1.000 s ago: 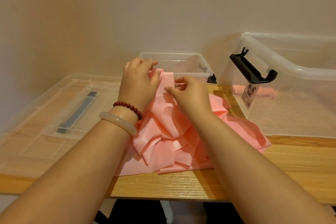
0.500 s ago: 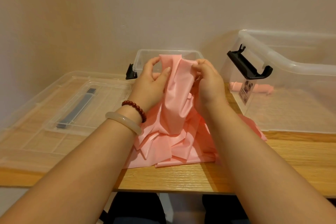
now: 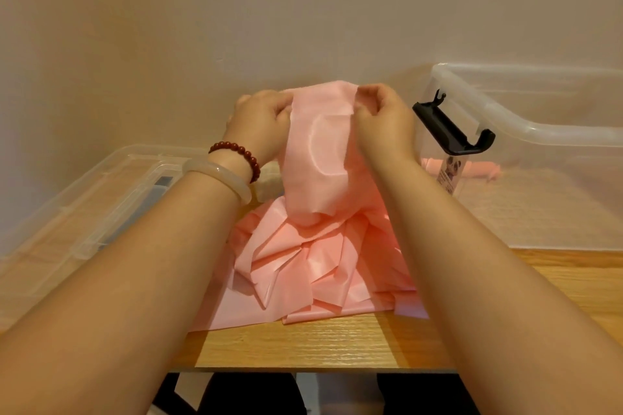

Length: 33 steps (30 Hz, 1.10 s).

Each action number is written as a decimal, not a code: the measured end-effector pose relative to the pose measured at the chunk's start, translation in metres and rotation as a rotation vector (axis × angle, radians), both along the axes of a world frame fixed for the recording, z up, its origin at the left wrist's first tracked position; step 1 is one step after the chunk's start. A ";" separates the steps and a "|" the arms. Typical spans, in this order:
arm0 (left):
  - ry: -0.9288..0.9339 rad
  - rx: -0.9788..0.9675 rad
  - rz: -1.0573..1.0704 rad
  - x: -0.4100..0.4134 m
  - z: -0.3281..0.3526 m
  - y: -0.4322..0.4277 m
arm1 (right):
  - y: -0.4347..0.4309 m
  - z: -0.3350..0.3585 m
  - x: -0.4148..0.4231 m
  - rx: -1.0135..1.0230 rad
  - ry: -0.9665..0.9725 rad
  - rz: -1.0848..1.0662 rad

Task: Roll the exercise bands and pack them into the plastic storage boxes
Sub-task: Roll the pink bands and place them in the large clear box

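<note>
Looking nearest first, what have we got? asks the learner.

A pile (image 3: pixel 313 266) of loose pink exercise bands, crumpled on the wooden table (image 3: pixel 303 344), says the coach. I'll place everything else from that pile.

Learner: And above it?

Coach: One band (image 3: pixel 317 152) is lifted straight up out of the pile, with its lower end trailing down into the heap. The left hand (image 3: pixel 259 121) pinches its top left corner and the right hand (image 3: pixel 384 121) pinches the top right corner. Both have their fingers curled onto the edge, so the strip hangs spread across its width between them.

Learner: So the step is freeing one band to roll?

Coach: That's my reading. To do it well, hold both corners level, draw the band fully clear of the pile so no folds come up with it, and flatten the creases before the first turn. The sheet looks thin and slippery, so I'd make the first turn tight and straight or the roll will likely skew.

Learner: Where does it go afterwards?

Coach: To the right of the pile and beyond it stands a clear storage box (image 3: pixel 539 131) with a black latch (image 3: pixel 448 131). One rolled band (image 3: pixel 485 170) already lies inside. To the left of the pile lies a clear lid (image 3: pixel 84 199).
</note>
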<state>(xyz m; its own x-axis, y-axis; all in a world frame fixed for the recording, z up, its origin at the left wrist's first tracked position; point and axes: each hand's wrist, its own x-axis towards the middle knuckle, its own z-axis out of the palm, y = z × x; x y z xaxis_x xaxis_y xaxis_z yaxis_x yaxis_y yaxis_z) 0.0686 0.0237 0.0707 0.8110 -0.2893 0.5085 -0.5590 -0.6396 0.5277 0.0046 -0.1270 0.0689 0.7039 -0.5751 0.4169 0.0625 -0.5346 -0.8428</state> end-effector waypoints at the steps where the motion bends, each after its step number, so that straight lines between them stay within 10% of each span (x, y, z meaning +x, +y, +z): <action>1: 0.019 0.114 0.041 0.002 0.001 0.000 | -0.002 0.001 0.003 -0.103 0.132 -0.015; 5: 0.134 0.348 0.110 0.004 0.001 0.002 | 0.001 0.001 -0.003 -0.216 0.396 -0.065; 13: -0.181 0.056 0.057 -0.020 -0.031 0.009 | 0.011 -0.027 -0.022 -0.100 0.092 -0.243; 22: 0.142 -0.201 -0.017 -0.048 -0.045 0.005 | 0.010 -0.042 -0.036 0.107 0.036 -0.078; 27: 0.015 -0.346 0.009 -0.033 -0.036 0.002 | 0.011 -0.029 -0.029 -0.021 -0.116 -0.034; 33: -0.098 0.027 0.097 -0.011 -0.020 0.002 | 0.002 -0.011 -0.013 -0.327 0.250 -0.063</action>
